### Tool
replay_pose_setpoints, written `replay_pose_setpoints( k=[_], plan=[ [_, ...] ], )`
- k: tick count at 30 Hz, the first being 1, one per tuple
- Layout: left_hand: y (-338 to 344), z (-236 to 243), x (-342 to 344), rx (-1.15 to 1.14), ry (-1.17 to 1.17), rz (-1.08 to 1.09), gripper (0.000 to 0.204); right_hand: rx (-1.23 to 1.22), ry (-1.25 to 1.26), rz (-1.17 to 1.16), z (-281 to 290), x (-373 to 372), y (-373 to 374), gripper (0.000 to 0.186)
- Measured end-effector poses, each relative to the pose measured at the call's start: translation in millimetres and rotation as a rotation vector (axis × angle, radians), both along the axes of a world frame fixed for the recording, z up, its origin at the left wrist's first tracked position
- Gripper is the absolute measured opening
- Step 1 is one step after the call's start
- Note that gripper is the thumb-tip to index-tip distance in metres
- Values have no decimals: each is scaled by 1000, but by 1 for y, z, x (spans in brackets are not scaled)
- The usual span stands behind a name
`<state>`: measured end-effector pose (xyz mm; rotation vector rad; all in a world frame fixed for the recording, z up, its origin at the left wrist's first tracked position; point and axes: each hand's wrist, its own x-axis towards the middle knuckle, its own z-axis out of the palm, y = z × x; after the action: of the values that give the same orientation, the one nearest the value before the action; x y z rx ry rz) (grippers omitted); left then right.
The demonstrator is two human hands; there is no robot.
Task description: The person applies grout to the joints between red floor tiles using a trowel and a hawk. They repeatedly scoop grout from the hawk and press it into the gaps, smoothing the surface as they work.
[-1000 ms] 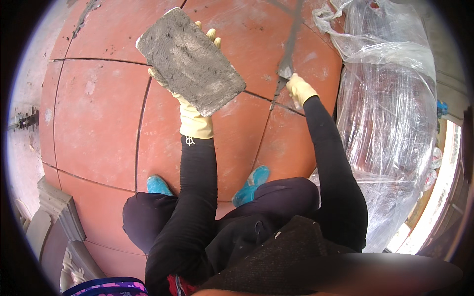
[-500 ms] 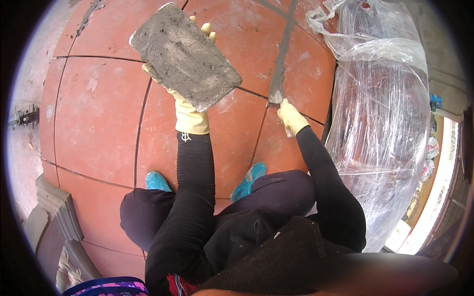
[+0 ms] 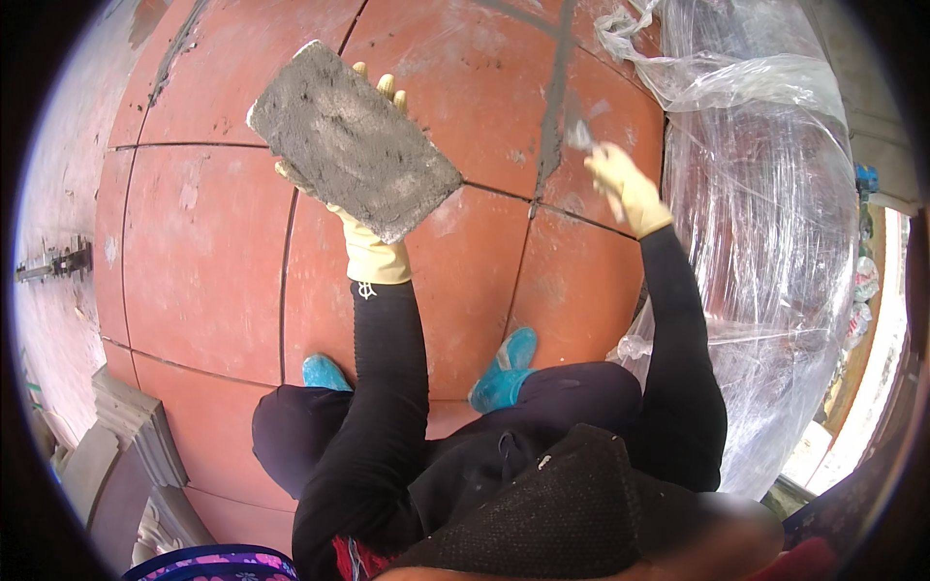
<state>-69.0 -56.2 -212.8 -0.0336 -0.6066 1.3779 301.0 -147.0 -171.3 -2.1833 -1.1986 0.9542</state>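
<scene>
My left hand [image 3: 376, 256], in a pale yellow rubber glove, supports a rectangular board [image 3: 389, 238] from beneath. Grey mortar [image 3: 349, 145] coats the board's top, and fingertips show past its far right edge. My right hand [image 3: 628, 191], gloved alike, is closed round the handle of a small putty knife [image 3: 579, 137]. Its blade is blurred and sits just right of a mortar-filled joint [image 3: 554, 107] between the red tiles [image 3: 436, 290]. Whether the blade touches the tile I cannot tell. Farther down, the dark tile joint [image 3: 521, 257] holds no visible grey band.
A bulky bundle in clear plastic wrap [image 3: 756, 242] stands along the right side. Grey moulded pieces [image 3: 140, 426] lie at the lower left, near a dark metal fitting [image 3: 68, 259]. My blue shoes [image 3: 504, 368] rest on the tiles. Another smeared joint [image 3: 176, 48] runs at the far left.
My right hand has moved right and away from me, taking the putty knife off the grey joint. My left hand still holds the mortar board, and the whole view has shifted slightly.
</scene>
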Motion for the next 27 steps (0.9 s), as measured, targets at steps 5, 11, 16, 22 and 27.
replay_pose_setpoints(
  k=[5,11,16,22,27],
  plan=[
    [6,-10,4,-123,13,5,115,-347,-243,-150,-25,32,135,41],
    [-1,-15,1,-366,498,156,114,-389,-279,-137,-82,45,170,41],
    [4,-15,-1,-326,436,150,116,-542,-409,-237,-120,66,140,47],
    [9,-3,5,-305,407,146,115,-674,-522,106,-97,43,78,62],
    [-1,7,1,-275,352,172,112,-858,-756,334,-89,-8,32,60]
  ],
)
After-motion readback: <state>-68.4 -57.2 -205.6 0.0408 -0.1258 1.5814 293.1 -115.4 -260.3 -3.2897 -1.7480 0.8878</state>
